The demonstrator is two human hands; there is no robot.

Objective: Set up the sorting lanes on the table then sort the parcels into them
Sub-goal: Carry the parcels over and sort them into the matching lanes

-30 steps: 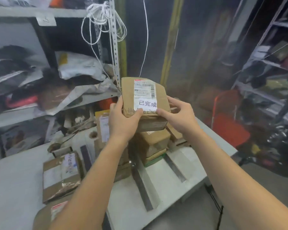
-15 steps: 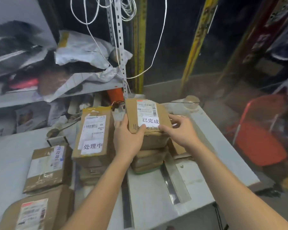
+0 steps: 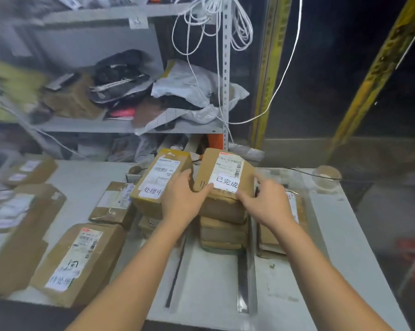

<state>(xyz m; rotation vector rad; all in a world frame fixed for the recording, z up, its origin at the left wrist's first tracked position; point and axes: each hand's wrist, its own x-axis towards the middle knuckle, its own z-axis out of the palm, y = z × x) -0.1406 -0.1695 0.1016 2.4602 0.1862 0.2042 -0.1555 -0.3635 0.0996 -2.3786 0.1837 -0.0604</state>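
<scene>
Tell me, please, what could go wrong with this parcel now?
The brown cardboard parcel labelled 已完成 lies tilted atop a tall stack of brown parcels; it may slide off when the left hand and right hand release. It could also tip against the neighbouring 处理中 parcel.

My left hand [image 3: 182, 199] grips the left edge of the top parcel [image 3: 228, 168], labelled 已完成, and my right hand [image 3: 264, 204] holds its near right corner. It sits on a stack [image 3: 223, 231]. Touching the left hand's far side is a parcel marked 处理中 [image 3: 158, 177]. A flat parcel [image 3: 297, 211] lies just right of the right hand on the counter [image 3: 209, 283].
</scene>
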